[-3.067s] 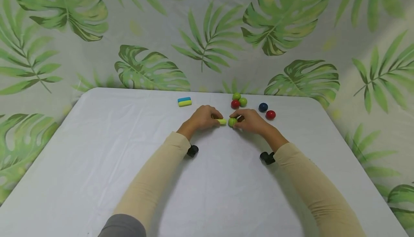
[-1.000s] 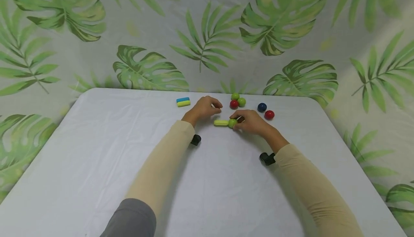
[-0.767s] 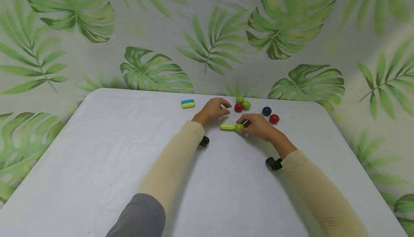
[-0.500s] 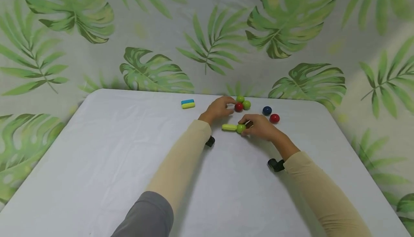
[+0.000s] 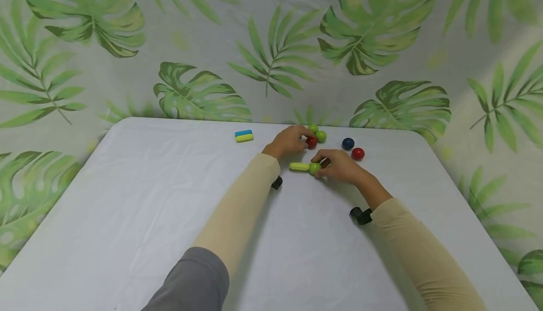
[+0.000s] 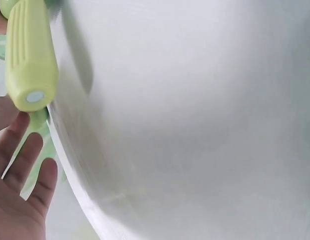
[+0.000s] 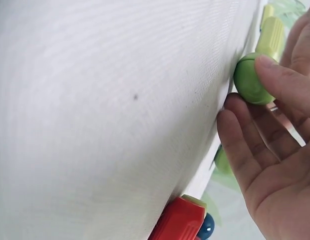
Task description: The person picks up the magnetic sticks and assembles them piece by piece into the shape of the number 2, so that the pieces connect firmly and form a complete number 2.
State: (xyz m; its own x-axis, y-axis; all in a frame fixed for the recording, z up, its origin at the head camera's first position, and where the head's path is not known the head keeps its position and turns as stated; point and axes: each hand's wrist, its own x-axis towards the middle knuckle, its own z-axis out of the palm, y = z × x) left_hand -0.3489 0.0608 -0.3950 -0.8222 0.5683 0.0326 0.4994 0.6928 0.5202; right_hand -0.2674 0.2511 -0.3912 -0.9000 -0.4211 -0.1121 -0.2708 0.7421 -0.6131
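My left hand (image 5: 292,140) reaches to the red ball (image 5: 311,142) at the table's back, index finger over it and thumb at its side; the ball is hidden in the left wrist view. My right hand (image 5: 341,166) pinches a green ball (image 7: 250,80) between thumb and fingers. A yellow-green ridged stick (image 6: 30,55) with a pale disc in its end lies on the table, its far end against that green ball, below my left hand.
Two more green balls (image 5: 321,136) sit beside the red one. Farther right are a dark blue ball (image 5: 348,143) and a red piece (image 5: 357,153), ridged in the right wrist view. At the back left lie a blue stick (image 5: 243,133) and a yellow-green stick (image 5: 244,138).
My left hand has let go of the yellow-green stick and moved back and right to the red ball, which has shifted slightly. My right hand stays on the green ball, now touching the stick.
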